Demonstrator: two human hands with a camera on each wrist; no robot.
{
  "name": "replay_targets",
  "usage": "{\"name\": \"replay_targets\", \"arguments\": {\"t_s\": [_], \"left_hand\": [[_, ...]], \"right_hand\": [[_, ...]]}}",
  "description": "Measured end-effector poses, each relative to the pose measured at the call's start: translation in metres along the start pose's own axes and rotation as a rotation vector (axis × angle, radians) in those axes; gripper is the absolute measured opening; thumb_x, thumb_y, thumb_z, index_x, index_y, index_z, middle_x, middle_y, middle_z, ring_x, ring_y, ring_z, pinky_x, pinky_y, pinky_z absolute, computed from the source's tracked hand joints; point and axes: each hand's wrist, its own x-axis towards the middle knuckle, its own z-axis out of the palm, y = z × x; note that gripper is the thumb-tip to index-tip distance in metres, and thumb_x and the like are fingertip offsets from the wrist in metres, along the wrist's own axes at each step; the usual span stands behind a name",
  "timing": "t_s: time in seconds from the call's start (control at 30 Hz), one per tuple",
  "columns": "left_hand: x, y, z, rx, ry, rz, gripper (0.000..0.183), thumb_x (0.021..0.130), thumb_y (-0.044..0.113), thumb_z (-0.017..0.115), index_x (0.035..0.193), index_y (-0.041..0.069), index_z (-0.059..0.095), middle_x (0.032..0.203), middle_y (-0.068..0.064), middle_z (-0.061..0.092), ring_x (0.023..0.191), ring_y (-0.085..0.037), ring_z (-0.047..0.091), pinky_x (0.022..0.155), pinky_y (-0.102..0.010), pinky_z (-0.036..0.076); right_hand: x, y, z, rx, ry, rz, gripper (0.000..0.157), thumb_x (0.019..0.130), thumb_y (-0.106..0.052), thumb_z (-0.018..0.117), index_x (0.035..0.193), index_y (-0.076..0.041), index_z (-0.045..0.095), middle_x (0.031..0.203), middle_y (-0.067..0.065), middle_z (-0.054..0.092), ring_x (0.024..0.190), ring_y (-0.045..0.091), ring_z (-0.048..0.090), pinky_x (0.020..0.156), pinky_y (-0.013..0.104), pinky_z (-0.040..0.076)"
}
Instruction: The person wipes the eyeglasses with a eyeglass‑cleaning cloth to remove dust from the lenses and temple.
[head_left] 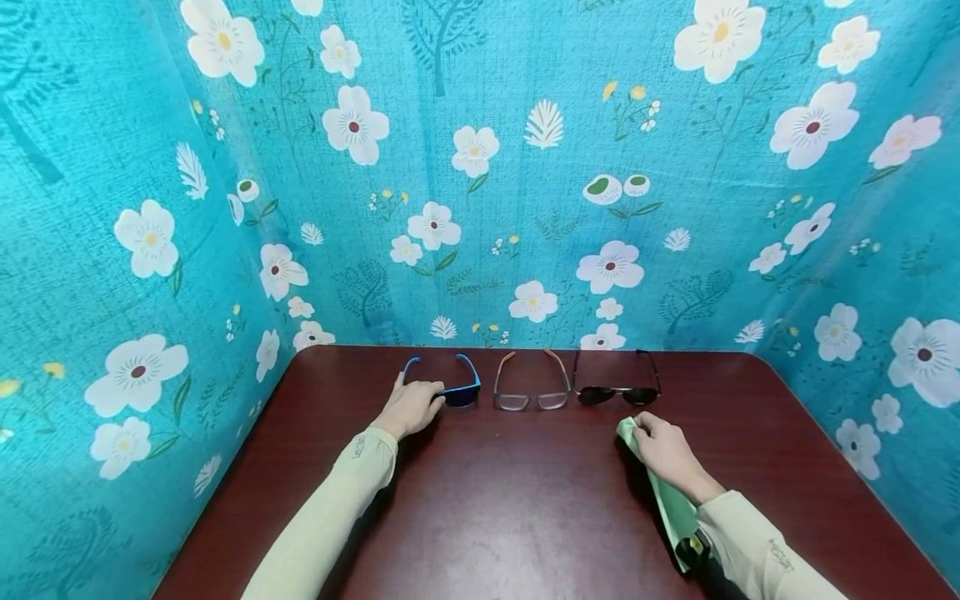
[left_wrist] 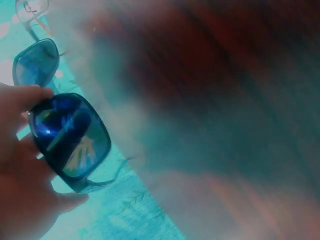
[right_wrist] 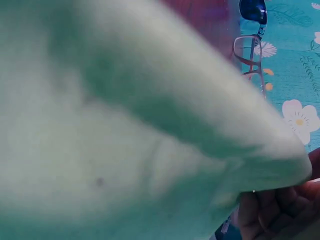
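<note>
My left hand (head_left: pixel 408 408) grips blue-framed sunglasses (head_left: pixel 461 393) at the back left of the table. In the left wrist view, the fingers (left_wrist: pixel 35 95) lie by the bridge of the dark, mirror-like lenses (left_wrist: pixel 75 135), and another finger lies along the lower edge of the near lens. My right hand (head_left: pixel 666 448) pinches a pale green cloth (head_left: pixel 675 508) at its upper end, and the rest hangs down toward the wrist. This cloth (right_wrist: pixel 150 130) fills most of the right wrist view, blurred, with curled fingers (right_wrist: pixel 270 210) at its corner.
Clear-lensed glasses (head_left: pixel 532 400) with brownish temple tips stand in the middle of the row. Dark sunglasses (head_left: pixel 617 395) lie to their right, just beyond my right hand. All are near the back edge of the dark red table (head_left: pixel 495 517). Blue flowered fabric (head_left: pixel 480 208) hangs behind and at both sides.
</note>
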Motion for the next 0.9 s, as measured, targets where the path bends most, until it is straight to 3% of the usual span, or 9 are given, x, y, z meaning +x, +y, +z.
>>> {"name": "replay_targets", "arguments": {"t_s": [0.13,0.23,0.37,0.47,0.6,0.9], "left_hand": [[-0.001,0.001,-0.010,-0.006,0.100,0.063,0.018,0.095,0.022,0.055,0.078,0.021,0.048,0.067,0.010,0.052,0.074,-0.015,0.059,0.101,-0.055,0.031],[-0.003,0.002,-0.020,-0.041,0.165,0.092,0.020,0.093,0.020,0.056,0.076,0.019,0.047,0.061,0.008,0.047,0.059,-0.013,0.051,0.080,-0.040,0.046],[-0.005,0.005,-0.032,-0.099,0.156,0.065,0.016,0.093,0.019,0.053,0.077,0.019,0.048,0.059,0.005,0.045,0.052,-0.012,0.044,0.053,-0.029,0.039],[-0.007,0.007,-0.042,-0.136,0.127,0.026,0.014,0.094,0.021,0.050,0.080,0.020,0.048,0.061,0.004,0.045,0.053,-0.012,0.043,0.051,-0.027,0.036],[-0.009,0.010,-0.054,-0.212,0.136,-0.017,0.013,0.093,0.022,0.051,0.080,0.020,0.050,0.060,0.004,0.047,0.052,-0.012,0.043,0.051,-0.028,0.037],[-0.022,0.023,-0.071,-0.450,0.093,-0.023,0.014,0.091,0.021,0.056,0.077,0.021,0.056,0.058,0.004,0.053,0.052,-0.012,0.049,0.051,-0.029,0.042]], "right_hand": [[-0.002,-0.007,-0.001,0.026,-0.010,0.000,0.017,0.097,-0.013,0.044,0.084,-0.010,0.054,0.058,0.000,0.045,0.050,0.015,0.045,0.049,0.028,0.036],[-0.003,-0.012,-0.002,0.035,-0.004,-0.008,0.019,0.099,-0.018,0.044,0.088,-0.009,0.057,0.060,0.000,0.045,0.052,0.015,0.044,0.051,0.028,0.036],[-0.006,-0.017,-0.003,0.066,-0.002,-0.011,0.024,0.101,-0.026,0.044,0.090,-0.009,0.057,0.062,0.000,0.043,0.053,0.015,0.041,0.052,0.028,0.035],[-0.009,-0.020,-0.004,0.091,0.003,-0.012,0.026,0.101,-0.032,0.042,0.092,-0.011,0.054,0.062,0.001,0.041,0.050,0.014,0.040,0.051,0.028,0.036],[-0.011,-0.022,-0.004,0.099,0.064,-0.044,0.026,0.102,-0.035,0.040,0.092,-0.013,0.052,0.062,0.000,0.040,0.049,0.013,0.039,0.050,0.028,0.036],[-0.013,-0.028,-0.002,0.086,0.170,-0.135,0.020,0.101,-0.030,0.046,0.092,-0.015,0.056,0.065,-0.003,0.047,0.054,0.009,0.040,0.054,0.026,0.035]]}}
